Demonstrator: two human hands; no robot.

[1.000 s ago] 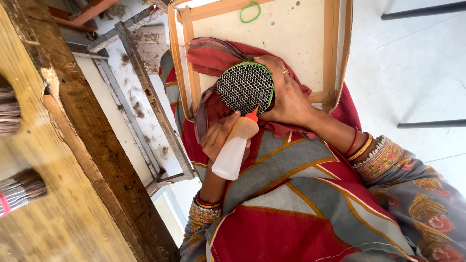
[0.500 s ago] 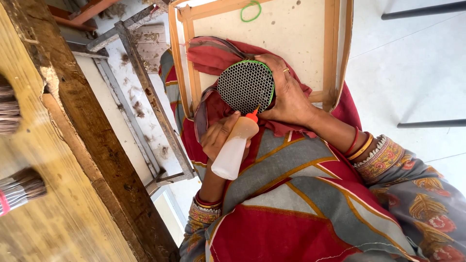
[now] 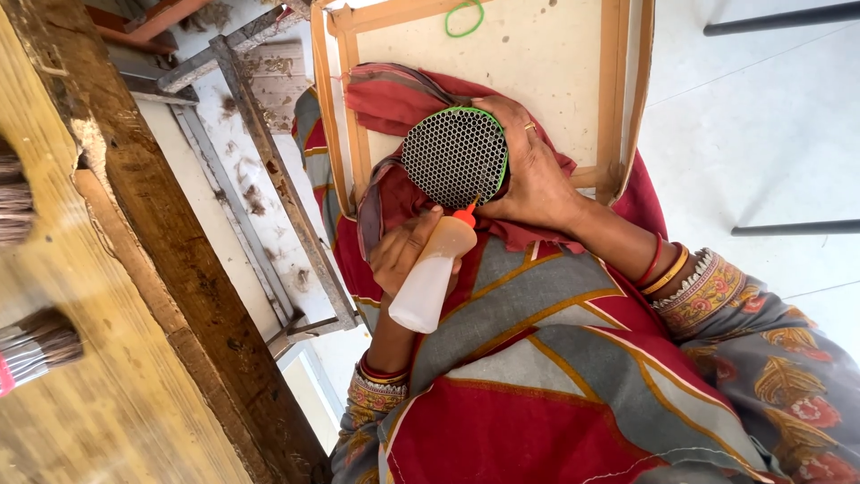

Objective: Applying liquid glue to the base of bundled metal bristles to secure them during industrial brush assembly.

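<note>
The left hand [image 3: 408,255] wraps its grip around a translucent white plastic squeeze bottle with an orange nozzle [image 3: 433,276], fingers curled over the upper body of the bottle, thumb side toward the lap. The bottle tilts up and to the right, and its orange tip touches the lower edge of a round black honeycomb mesh disc with a green rim [image 3: 454,157]. The right hand [image 3: 536,175] holds that disc from its right side, grip closed on the rim, fingers over the top edge and palm behind; a ring shows on one finger. The disc stands nearly face-on to the camera, just above the lap and in front of a bunched red and grey cloth [image 3: 394,99].

Behind the disc lies a pale board in an orange wooden frame [image 3: 546,63], speckled with small dark spots, and a green rubber band [image 3: 464,18] rests near its top edge. Red and gold bangles [image 3: 661,266] circle the right wrist, and another set sits on the left wrist. The lap is covered by red, grey and gold patterned fabric [image 3: 555,394].

On the left runs a worn wooden table [image 3: 107,358], its edge rough and dark. Two brushes with brownish bristles [image 3: 40,345] poke in from the left border, one of them with a red band. Beyond the table edge a grey metal frame [image 3: 269,179], dusted with debris, stands on the pale floor [image 3: 770,116].
</note>
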